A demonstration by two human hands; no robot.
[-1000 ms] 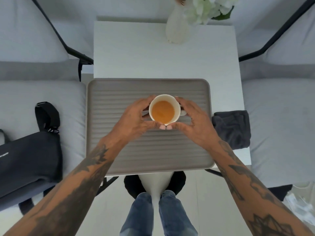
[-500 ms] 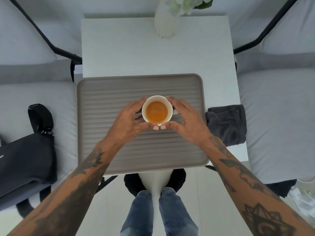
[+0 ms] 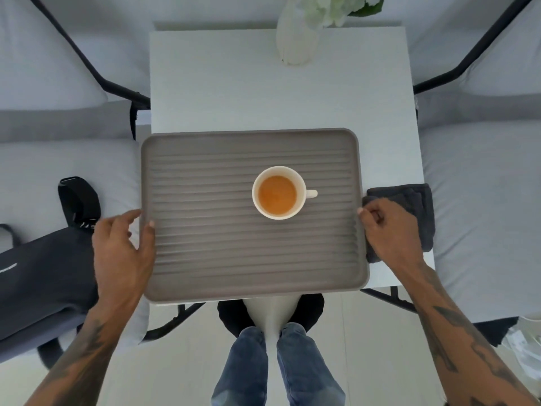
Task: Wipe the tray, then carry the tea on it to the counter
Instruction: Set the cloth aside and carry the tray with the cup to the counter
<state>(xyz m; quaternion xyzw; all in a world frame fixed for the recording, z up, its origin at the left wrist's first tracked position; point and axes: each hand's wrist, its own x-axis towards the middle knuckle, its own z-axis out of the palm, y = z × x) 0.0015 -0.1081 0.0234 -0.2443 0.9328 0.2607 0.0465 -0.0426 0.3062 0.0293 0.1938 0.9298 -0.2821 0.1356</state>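
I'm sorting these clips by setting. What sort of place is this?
Probably a lounge or patio seating area: a small white table flanked by grey cushioned seats with black frames, and a vase of white flowers at the far edge.

Probably a home lounge: cushioned chairs [image 3: 480, 200] flank a white table [image 3: 263, 92] bearing flowers [image 3: 336, 7].

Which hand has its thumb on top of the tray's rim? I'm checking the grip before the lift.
The left hand: its thumb lies over the tray rim. The right hand is curled against the opposite edge, thumb not visibly on top.
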